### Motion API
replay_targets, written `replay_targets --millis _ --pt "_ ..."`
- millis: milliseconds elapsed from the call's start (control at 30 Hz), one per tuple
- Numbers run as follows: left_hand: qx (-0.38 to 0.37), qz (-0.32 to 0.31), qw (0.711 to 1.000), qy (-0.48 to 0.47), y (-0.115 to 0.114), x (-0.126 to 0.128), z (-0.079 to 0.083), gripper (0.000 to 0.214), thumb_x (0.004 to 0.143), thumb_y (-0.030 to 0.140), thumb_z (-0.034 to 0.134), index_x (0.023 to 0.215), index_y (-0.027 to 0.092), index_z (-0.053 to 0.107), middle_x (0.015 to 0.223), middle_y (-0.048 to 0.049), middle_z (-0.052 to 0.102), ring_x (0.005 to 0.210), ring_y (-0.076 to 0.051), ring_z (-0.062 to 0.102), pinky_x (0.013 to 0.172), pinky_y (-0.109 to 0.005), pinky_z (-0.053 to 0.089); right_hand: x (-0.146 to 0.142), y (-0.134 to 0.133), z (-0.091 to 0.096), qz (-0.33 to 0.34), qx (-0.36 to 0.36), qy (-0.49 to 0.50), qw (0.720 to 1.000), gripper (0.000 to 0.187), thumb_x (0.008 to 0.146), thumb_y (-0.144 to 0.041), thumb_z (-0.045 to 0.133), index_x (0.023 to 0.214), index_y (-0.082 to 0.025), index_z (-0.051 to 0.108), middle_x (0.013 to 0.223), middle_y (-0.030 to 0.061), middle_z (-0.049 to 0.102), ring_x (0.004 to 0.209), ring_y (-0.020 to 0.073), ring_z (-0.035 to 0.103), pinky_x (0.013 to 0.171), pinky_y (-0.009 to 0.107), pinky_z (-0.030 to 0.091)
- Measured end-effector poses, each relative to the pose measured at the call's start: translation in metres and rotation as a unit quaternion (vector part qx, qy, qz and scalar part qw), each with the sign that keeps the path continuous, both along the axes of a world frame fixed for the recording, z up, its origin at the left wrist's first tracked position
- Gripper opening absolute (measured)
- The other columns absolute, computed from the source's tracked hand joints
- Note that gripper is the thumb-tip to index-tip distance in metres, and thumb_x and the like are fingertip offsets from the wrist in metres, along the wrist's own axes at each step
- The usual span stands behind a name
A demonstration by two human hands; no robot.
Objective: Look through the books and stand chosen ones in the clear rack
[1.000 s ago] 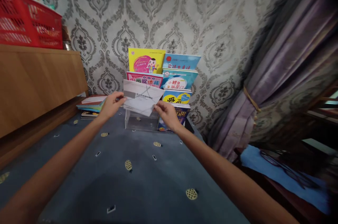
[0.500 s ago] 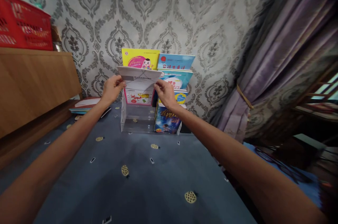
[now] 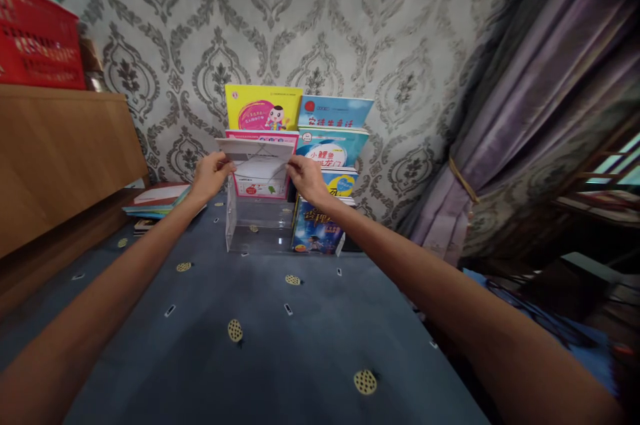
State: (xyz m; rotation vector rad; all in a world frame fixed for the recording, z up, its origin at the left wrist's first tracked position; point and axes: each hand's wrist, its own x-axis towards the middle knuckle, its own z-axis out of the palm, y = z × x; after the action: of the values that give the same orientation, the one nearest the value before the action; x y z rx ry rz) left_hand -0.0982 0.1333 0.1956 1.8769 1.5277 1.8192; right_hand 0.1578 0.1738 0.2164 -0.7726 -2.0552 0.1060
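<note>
Both my hands grip a thin white-and-grey book (image 3: 257, 163) upright by its two sides. My left hand (image 3: 211, 178) pinches its left edge, and my right hand (image 3: 309, 179) pinches its right edge. The book stands over the left column of a clear stepped rack (image 3: 257, 238), in front of a pink-bordered book (image 3: 263, 136) that it mostly covers. Behind that rises a yellow book (image 3: 263, 101). The right column holds two light-blue books, a blue-and-yellow book (image 3: 343, 183) partly behind my right hand, and a dark-blue book (image 3: 316, 228) at the front.
A patterned cloth (image 3: 260, 358) covers the table. Books and papers (image 3: 159, 198) lie stacked at left, beside a wooden cabinet (image 3: 60, 158) bearing a red basket (image 3: 40, 38). A purple curtain (image 3: 480, 125) hangs at right, with glasses (image 3: 530, 311) on blue cloth below it.
My hands have lowered the white-and-grey book slightly, so the pink-bordered book's top edge now shows above it. The view has shifted a little.
</note>
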Motion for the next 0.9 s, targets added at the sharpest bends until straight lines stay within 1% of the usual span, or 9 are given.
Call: replay_targets --millis 167,300,433,500,700,900 --pt "-0.017 0.002 1.0 0.026 0.005 0.002 -0.007 0.013 0.075 0.028 0.062 0.083 0.019 0.065 0.077 -0.0017 0.067 0.077 -0.021 0.069 0.077 -0.034 0.055 -0.002 0.003 -0.001 -0.047 -0.008 -0.049 0.998 0.023 0.085 -0.014 0.045 0.078 -0.018 0.067 0.075 0.0046 0.067 0.071 0.0194 0.056 0.07 0.028 0.038" --pt "-0.041 0.002 0.998 0.041 0.006 0.005 -0.012 0.013 0.078 0.028 0.056 0.083 0.018 0.062 0.078 -0.003 0.069 0.078 -0.022 0.07 0.074 -0.033 0.055 -0.004 0.003 0.001 -0.076 0.0 -0.068 0.995 0.024 0.085 -0.012 0.045 0.08 -0.017 0.068 0.076 0.0064 0.069 0.074 0.0204 0.06 0.07 0.028 0.039" --pt "-0.031 0.05 0.992 0.108 0.004 0.008 -0.015 0.014 0.078 0.026 0.055 0.088 0.019 0.061 0.078 -0.0028 0.069 0.076 -0.021 0.068 0.074 -0.033 0.053 -0.004 0.002 0.001 -0.089 0.001 -0.051 0.995 0.023 0.086 -0.013 0.046 0.086 -0.017 0.068 0.08 0.0076 0.07 0.077 0.0216 0.062 0.071 0.029 0.041" --pt "-0.026 0.063 0.989 0.131 0.003 0.009 -0.015 0.014 0.079 0.025 0.054 0.089 0.019 0.06 0.078 -0.0026 0.069 0.075 -0.021 0.067 0.075 -0.033 0.052 -0.004 0.003 0.0 -0.095 -0.003 -0.042 0.995 0.022 0.086 -0.012 0.047 0.088 -0.017 0.068 0.082 0.0083 0.071 0.079 0.0223 0.063 0.071 0.03 0.042" --pt "-0.042 0.076 0.985 0.149 0.001 0.009 -0.014 0.012 0.081 0.027 0.052 0.084 0.019 0.06 0.078 -0.0039 0.068 0.077 -0.022 0.066 0.079 -0.034 0.05 -0.006 0.003 0.0 -0.118 -0.024 -0.066 0.991 0.02 0.084 -0.011 0.049 0.084 -0.017 0.068 0.079 0.0098 0.071 0.079 0.0243 0.063 0.073 0.032 0.043" --pt "-0.044 0.124 0.971 0.197 0.001 0.009 -0.016 0.015 0.08 0.029 0.053 0.083 0.018 0.063 0.077 -0.0047 0.07 0.076 -0.023 0.064 0.079 -0.034 0.048 -0.007 0.001 -0.002 -0.113 -0.05 -0.077 0.989 0.021 0.083 -0.007 0.049 0.08 -0.016 0.068 0.075 0.0098 0.071 0.077 0.0233 0.064 0.074 0.031 0.045"
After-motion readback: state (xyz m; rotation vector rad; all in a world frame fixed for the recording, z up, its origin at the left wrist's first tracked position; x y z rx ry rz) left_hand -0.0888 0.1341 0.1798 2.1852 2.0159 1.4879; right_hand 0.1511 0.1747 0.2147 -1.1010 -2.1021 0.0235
